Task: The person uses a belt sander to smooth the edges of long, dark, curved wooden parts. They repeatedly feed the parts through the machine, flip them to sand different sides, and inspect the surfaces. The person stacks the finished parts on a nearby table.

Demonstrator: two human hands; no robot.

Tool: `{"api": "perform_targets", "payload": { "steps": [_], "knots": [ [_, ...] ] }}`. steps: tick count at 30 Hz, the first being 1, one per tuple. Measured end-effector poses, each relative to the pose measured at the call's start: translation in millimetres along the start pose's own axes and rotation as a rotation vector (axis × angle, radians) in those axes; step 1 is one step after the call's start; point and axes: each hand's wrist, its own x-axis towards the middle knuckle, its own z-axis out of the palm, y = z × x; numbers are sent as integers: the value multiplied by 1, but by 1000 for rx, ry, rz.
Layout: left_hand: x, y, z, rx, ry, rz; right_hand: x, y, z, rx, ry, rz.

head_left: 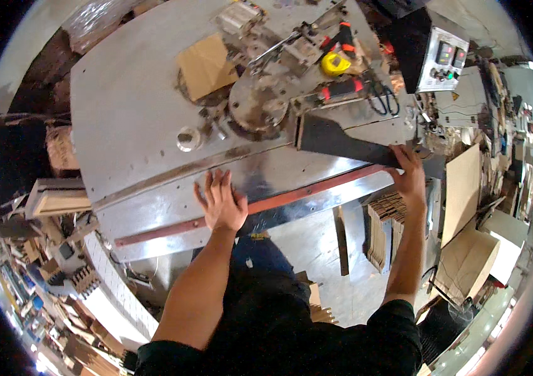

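Observation:
A dark grey, flat board with a curved, notched edge (349, 143) lies on the metal machine table (135, 113), behind a long reddish strip (316, 187). My right hand (409, 175) grips the right end of this board, thumb on its near side and fingers over the top. My left hand (221, 203) lies flat on the table near its front edge, fingers spread, across the reddish strip, holding nothing. Just beyond the board's left end is a round metal machine part (257, 103) with a dusty, worn top.
A cardboard piece (207, 67), a yellow tape measure (335, 63) and red-and-black handled tools (343, 89) lie at the back. A small round container (188, 138) sits left of the machine part. At the right are a control box (443, 59) and stacked cardboard (386, 225).

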Motion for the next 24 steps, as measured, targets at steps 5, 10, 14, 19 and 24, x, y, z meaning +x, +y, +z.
{"api": "perform_targets", "payload": {
  "steps": [5,10,14,19,24],
  "knots": [
    [2,-2,1,-9,38,9,-32,-9,3,-142,127,-67],
    [0,-7,2,-211,200,-12,-77,-73,14,-103,45,-142],
    [-6,-13,1,-477,331,-46,-99,-132,65,-25,-18,-126],
    [-6,-20,-1,-517,383,14,-89,-171,126,21,64,-78],
    [4,-18,-3,-549,332,-46,-78,-181,139,-8,104,-19]
  ]
}}
